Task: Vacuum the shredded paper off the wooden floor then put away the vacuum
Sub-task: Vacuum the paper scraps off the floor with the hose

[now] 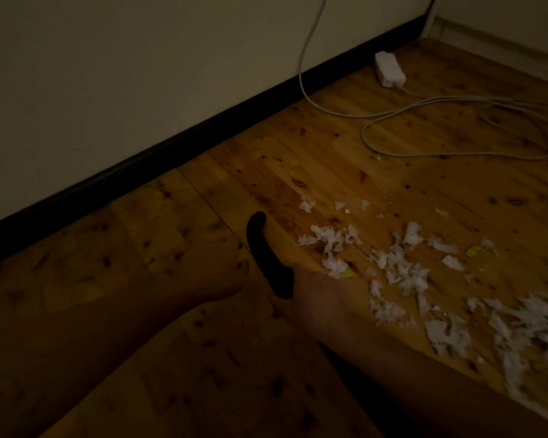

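Note:
White shredded paper lies scattered over the wooden floor from the middle to the lower right, blurred at the right edge. A dark curved vacuum handle rises at the centre; the rest of the vacuum is hidden in the dark. My right hand grips the handle's lower end, just left of the paper. My left hand is beside the handle on its left, fingers curled, with nothing visible in it.
A white power brick lies on the floor near the far corner, its white cable looping across the boards at the right. A black baseboard runs under the pale wall. Small yellow scraps lie among the paper.

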`<state>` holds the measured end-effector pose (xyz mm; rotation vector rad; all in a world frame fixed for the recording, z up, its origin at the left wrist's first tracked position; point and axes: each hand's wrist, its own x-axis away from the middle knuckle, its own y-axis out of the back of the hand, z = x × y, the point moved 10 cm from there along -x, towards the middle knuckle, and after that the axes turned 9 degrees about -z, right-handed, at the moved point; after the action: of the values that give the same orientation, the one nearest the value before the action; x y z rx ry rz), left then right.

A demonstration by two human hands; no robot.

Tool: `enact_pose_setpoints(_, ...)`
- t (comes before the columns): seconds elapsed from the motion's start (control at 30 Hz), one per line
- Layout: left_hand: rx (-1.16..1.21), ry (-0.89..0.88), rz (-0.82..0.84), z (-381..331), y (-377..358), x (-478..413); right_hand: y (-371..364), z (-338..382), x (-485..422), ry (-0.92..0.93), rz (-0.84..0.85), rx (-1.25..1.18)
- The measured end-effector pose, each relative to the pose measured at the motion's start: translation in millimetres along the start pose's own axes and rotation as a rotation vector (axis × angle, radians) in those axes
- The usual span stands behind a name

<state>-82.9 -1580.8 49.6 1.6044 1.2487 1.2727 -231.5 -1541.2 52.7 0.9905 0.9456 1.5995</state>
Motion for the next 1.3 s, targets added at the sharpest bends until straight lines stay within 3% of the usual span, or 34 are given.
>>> enact_pose_setpoints(1.3,0.053,-0.108,0.032,-55.6,-14.1,-1.2,15.3,-40.4,12.3,-0.134,-0.070,0.053)
